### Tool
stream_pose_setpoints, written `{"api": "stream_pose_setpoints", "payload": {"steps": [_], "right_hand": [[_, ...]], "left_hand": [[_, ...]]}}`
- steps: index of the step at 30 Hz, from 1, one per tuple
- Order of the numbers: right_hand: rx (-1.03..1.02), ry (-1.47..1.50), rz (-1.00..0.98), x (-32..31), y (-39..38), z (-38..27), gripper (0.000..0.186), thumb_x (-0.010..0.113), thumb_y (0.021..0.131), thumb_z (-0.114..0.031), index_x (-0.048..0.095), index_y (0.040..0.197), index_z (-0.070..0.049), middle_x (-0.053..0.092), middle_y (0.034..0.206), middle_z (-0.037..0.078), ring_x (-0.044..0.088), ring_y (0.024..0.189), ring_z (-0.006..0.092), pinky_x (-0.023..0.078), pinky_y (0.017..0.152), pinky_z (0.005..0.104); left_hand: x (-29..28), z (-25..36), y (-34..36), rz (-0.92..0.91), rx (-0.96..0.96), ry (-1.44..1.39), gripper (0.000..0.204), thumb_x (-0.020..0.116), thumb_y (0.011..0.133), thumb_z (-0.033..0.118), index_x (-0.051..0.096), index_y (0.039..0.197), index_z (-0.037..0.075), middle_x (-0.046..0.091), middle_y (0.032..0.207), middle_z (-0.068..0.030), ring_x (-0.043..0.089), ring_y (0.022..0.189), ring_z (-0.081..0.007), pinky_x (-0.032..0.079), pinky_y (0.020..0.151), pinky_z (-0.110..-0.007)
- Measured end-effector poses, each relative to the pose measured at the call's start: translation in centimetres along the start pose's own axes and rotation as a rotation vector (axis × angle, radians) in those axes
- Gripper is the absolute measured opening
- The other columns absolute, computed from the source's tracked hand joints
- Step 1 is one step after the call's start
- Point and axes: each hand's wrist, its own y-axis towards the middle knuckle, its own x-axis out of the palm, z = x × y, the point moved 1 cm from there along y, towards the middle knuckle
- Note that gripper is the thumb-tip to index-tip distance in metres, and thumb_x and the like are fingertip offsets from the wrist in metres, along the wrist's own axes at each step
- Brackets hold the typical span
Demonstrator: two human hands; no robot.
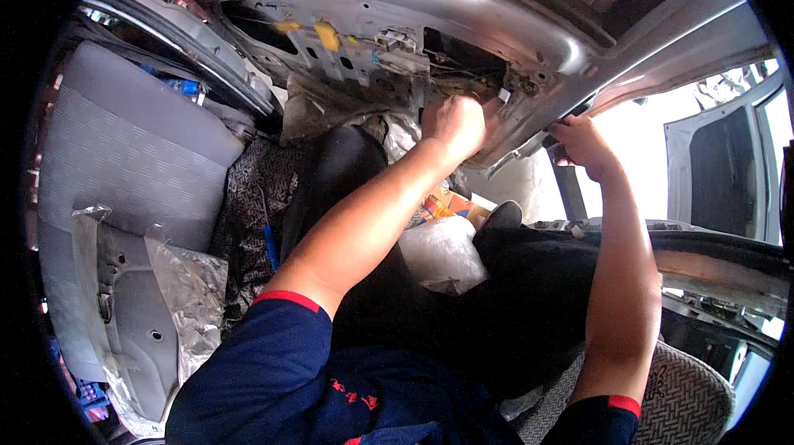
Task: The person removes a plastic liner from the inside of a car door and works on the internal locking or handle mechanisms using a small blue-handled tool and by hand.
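My left hand (453, 124) is curled closed against the inner metal door shell (380, 11), just below a dark opening (463, 64) with wires and rods; whatever its fingers hold is hidden. A small white piece (504, 95) shows beside it. My right hand (585, 143) is bent round the door's edge to the right, its fingers closed on or around a dark part I cannot make out. Yellow pieces (327, 34) sit on the door shell to the left.
A grey seat (132, 147) holds a removed panel (136, 329) and crumpled plastic sheeting (190, 304). A blue-handled tool (271, 242), a white bag (442, 255) and a colourful carton (455, 205) lie around my legs. Another door (728, 172) stands at the far right.
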Motion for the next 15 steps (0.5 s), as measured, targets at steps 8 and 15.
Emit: {"api": "stream_pose_setpoints", "payload": {"steps": [8,15], "right_hand": [[0.006,0.007,-0.007,0.1,0.3,0.2,0.024,0.057,0.101,-0.019,0.067,0.103,0.003,0.069,0.083,0.008,0.064,0.063,0.0152,0.055,0.056,0.0299],[0.024,0.026,0.034,0.2,1.5,1.4,0.024,0.056,0.1,-0.021,0.067,0.103,0.0,0.069,0.084,0.007,0.064,0.065,0.0154,0.057,0.06,0.0303]], "left_hand": [[0.9,-1.5,0.5,0.007,-0.013,-0.215,0.057,0.052,0.092,0.053,0.073,0.104,0.001,0.072,0.091,-0.0243,0.072,0.089,-0.0403,0.057,0.081,-0.048],[-1.1,0.6,-0.8,-0.007,0.0,-0.015,0.044,0.061,0.086,0.053,0.074,0.095,0.012,0.073,0.083,-0.018,0.072,0.084,-0.0387,0.057,0.077,-0.048]]}}
